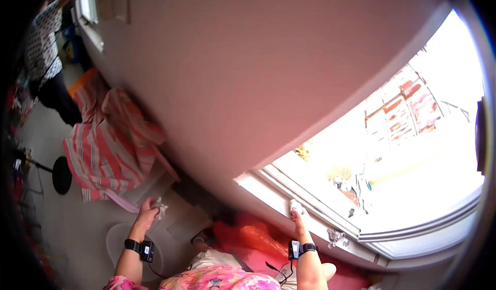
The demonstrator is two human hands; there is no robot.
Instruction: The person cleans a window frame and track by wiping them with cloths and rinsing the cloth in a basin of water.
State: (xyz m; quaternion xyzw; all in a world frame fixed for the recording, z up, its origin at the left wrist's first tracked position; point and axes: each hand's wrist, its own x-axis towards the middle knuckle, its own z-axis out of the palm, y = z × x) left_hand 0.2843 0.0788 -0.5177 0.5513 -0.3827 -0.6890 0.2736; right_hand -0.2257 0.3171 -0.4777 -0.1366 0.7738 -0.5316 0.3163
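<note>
My left hand (148, 213) is closed on a crumpled greyish wad (161, 209), held out above the floor near a pale round basin (114, 244). Whether the wad is cloth or paper I cannot tell. At the window sill (268, 194), my right hand (300, 219) grips a crumpled white wad (295, 205) against or just over the ledge. Farther along the same sill lies another crumpled grey-white piece (336, 237). Each wrist wears a strap with a small black box.
Bright window glass (413, 171) fills the right side, with its frame (413, 234) below. An orange-red plastic bag (253, 239) lies by my legs. Striped cloth (111, 150) drapes over something at left. A person (45, 52) stands beyond it, beside the pink-lit wall (222, 67).
</note>
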